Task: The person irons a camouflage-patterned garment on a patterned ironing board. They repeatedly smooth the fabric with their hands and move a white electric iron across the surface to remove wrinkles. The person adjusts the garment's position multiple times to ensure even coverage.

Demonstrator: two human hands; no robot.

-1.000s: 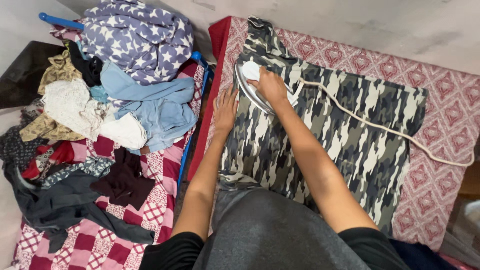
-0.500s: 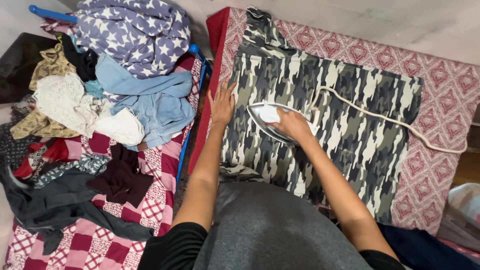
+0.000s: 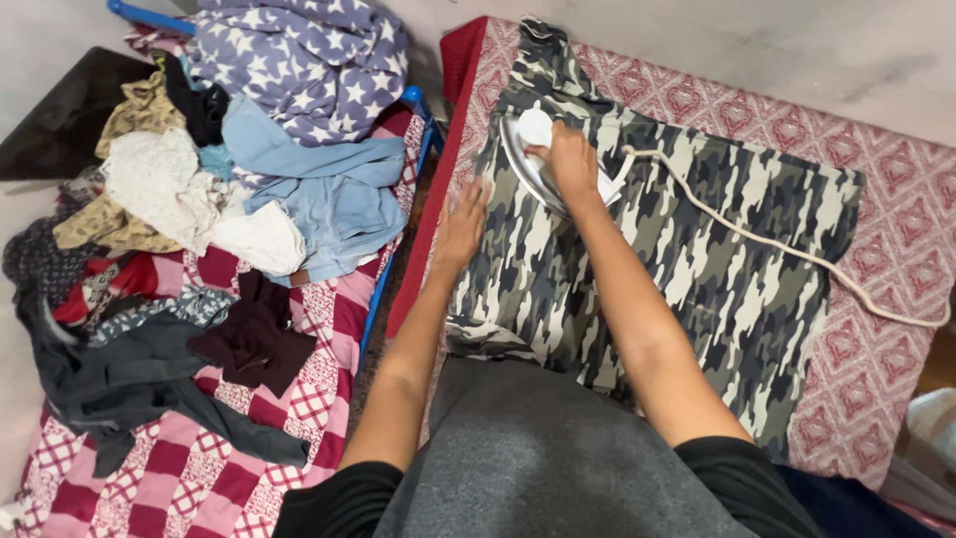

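The right hand (image 3: 570, 159), fingers wrapped around the handle, presses the iron (image 3: 538, 164) on the far left of the camouflage garment (image 3: 657, 249), while the left hand (image 3: 461, 227), fingers spread, flattens the cloth's left edge.

A silver-soled white iron (image 3: 546, 159) rests flat on the spread camouflage garment (image 3: 687, 239), its cream cord (image 3: 787, 249) trailing across.

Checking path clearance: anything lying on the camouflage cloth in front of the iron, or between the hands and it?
Nothing between: the right hand already grips the iron. The left hand lies flat on the camouflage cloth beside it. Only the cream cord crosses the cloth, trailing right behind the iron.
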